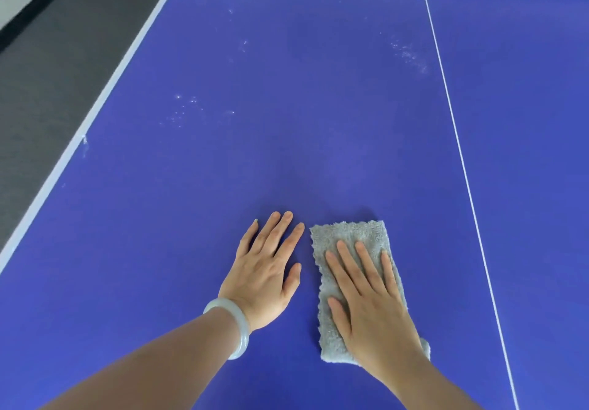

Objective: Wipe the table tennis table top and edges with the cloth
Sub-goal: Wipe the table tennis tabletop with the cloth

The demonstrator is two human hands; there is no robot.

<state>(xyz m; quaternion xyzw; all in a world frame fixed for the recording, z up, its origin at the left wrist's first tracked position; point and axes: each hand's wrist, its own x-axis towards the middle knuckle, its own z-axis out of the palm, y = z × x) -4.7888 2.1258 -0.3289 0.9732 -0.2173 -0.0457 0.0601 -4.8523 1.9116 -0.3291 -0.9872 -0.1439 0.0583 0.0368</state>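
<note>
Pale dust specks (186, 107) on blue tabletop (287, 123), far left. Your left hand (266, 277) lies flat, fingers spread, holding nothing. Just beside it, your right hand (371, 309) presses straight fingers on the grey cloth (349, 234).

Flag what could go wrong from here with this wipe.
1. The right hand only presses flat on the cloth, so it may slip or bunch on a push.
2. The white specks lie well ahead; short strokes could miss them.
3. The bare left hand lies flat on the table top and may smudge it; its bracelet could scuff.
</note>
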